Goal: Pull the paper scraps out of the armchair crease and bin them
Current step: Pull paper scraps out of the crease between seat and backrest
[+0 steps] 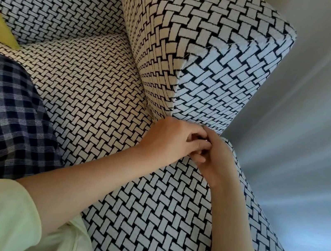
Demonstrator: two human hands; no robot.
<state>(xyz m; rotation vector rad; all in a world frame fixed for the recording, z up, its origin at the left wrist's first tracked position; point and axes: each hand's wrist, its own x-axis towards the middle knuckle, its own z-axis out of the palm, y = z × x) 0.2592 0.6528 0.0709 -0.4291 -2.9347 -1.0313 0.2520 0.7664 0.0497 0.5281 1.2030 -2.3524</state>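
Your left hand [169, 136] and right hand [217, 164] were pressed together at the foot of the block-shaped armrest [196, 32] of the black-and-white basket-weave fabric armchair [92, 87], just where the armrest's front lower corner meets the seat cushion [148, 198]. By my reading you were digging at the front end of the crease [145, 102] that runs below that armrest. The step wanted one hand spreading the fabric apart while the other pinched each scrap fully before lifting, slowly enough that thin paper would not tear or slide deeper. Both hands had their fingers curled inward, touching fingertip to fingertip. The left one's knuckles were against the armrest's bottom edge, and the right one lay just below that corner. Something small glinted between the fingers, but I could not tell whether either hand gripped a paper scrap or only fabric. No paper scraps showed anywhere along the armrest, and no bin was in view.
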